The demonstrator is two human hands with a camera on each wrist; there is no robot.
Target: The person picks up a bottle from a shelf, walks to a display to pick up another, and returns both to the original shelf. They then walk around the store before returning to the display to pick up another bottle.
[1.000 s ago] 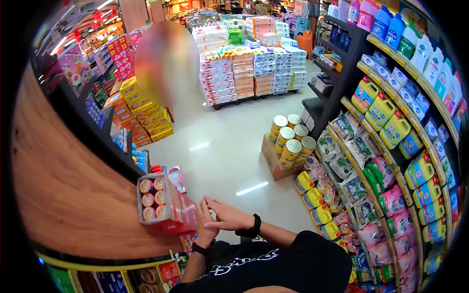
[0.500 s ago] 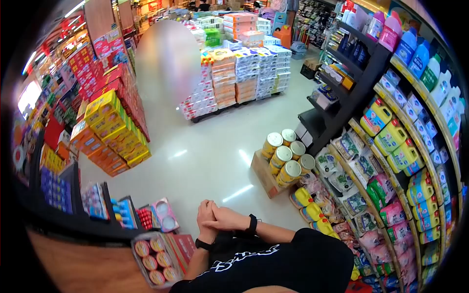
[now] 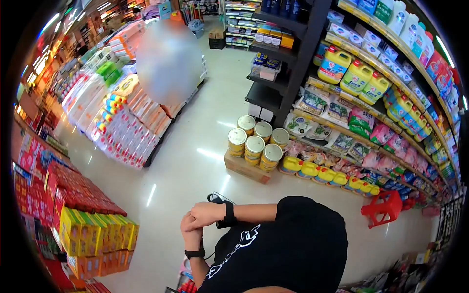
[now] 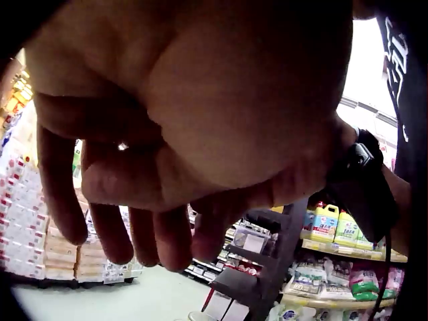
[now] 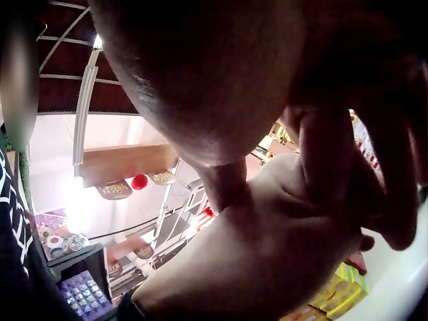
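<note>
In the head view both hands meet in front of the black T-shirt [image 3: 293, 244], low in the middle. The right hand [image 3: 207, 214] lies across the left hand [image 3: 191, 234] and holds it. The right wrist view shows the right thumb and fingers curled about the left hand [image 5: 267, 214]. Up close in the left wrist view, the left hand [image 4: 221, 100] fills the upper part, and fingers hang down below it, loosely extended. Each wrist carries a black strap; the right strap [image 3: 228, 215] has a black device beside it. No goods are in either hand.
Yellow cans [image 3: 254, 149] stand on a carton [image 3: 244, 169] ahead. Shelves [image 3: 361, 97] of detergent line the right, with a red stool [image 3: 383, 209] near them. At the left are wrapped paper packs [image 3: 127, 129] and yellow boxes [image 3: 95, 234]. Pale floor [image 3: 171, 180] lies between.
The head view has swung right: cans and paper packs shift left, the wooden counter drops out, and the red stool comes fully into view. The hands stay joined.
</note>
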